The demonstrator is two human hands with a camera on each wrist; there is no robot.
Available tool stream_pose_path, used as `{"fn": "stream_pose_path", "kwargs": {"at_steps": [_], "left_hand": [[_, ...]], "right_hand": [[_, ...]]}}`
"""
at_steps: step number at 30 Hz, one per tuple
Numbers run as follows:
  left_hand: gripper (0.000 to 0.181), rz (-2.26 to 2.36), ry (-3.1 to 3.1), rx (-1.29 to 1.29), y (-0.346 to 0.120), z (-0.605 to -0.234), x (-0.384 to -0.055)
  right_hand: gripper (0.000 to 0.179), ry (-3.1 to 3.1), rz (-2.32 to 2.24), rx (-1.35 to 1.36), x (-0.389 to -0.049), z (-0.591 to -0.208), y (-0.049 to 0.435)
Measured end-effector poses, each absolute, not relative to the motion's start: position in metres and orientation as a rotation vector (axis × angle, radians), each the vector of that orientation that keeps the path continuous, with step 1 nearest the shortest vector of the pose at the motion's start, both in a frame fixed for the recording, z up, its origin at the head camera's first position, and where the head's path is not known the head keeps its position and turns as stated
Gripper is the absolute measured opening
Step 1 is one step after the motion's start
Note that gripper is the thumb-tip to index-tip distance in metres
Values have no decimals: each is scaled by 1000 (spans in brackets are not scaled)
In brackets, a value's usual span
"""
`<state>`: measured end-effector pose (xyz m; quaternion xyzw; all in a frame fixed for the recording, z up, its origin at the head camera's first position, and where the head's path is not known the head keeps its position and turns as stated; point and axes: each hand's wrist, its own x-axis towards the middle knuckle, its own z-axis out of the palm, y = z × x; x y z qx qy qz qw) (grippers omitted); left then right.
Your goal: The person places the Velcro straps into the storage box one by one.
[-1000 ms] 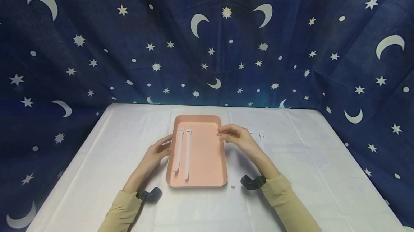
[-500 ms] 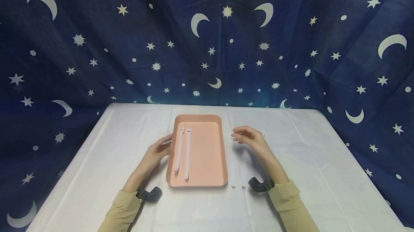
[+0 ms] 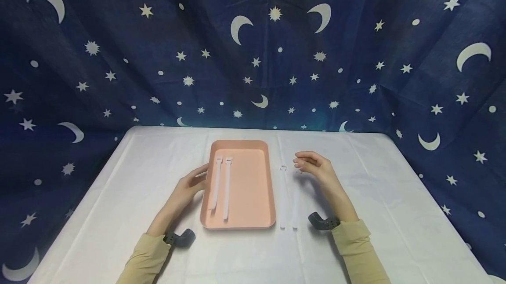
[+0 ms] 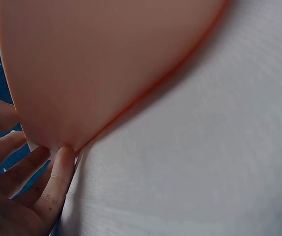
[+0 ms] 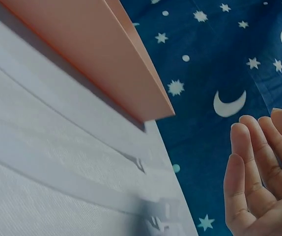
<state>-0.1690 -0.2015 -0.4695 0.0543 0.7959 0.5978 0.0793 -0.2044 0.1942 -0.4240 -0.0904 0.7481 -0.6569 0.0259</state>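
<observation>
A peach-pink tray (image 3: pixel 251 191) lies on the white-covered table, with two white straps (image 3: pixel 227 187) side by side in its left half, buckle-like heads at the far end. My left hand (image 3: pixel 189 189) rests against the tray's left side; in the left wrist view its fingertips (image 4: pixel 65 153) touch the outer wall. To the right of the tray, a white strap (image 3: pixel 282 200) lies lengthwise, and a second strap (image 3: pixel 295 205) lies parallel to it. My right hand (image 3: pixel 321 176), holding nothing, hovers by the second strap's head, fingers loosely bent, partly covering it.
A white cloth (image 3: pixel 395 213) covers the table. Behind it hangs a dark blue curtain (image 3: pixel 197 112) with moons and stars. A dark wrist camera (image 3: pixel 322 221) sits on my right wrist, another wrist camera (image 3: pixel 182 238) on my left.
My right hand has moved right, from the tray's right rim to beside the second strap, uncovering both straps there. A further strap end seen beyond it earlier is now hidden. The left hand stays.
</observation>
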Motion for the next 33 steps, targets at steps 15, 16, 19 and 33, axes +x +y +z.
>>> {"fn": "stream_pose_path", "kwargs": {"at_steps": [15, 16, 19, 33], "left_hand": [[59, 1763, 2404, 163, -203, -472, -170], [59, 1760, 2406, 161, -203, -471, -170], [58, 1765, 2402, 158, -203, -471, -169], [59, 1781, 2374, 145, -202, -471, -169]], "right_hand": [[39, 2332, -2115, -187, -209, -427, 222], [38, 2332, -2121, -179, -210, -428, 224], [34, 2307, -2146, -152, -212, -430, 230], [25, 2149, -2343, -39, -216, -437, 255]]}}
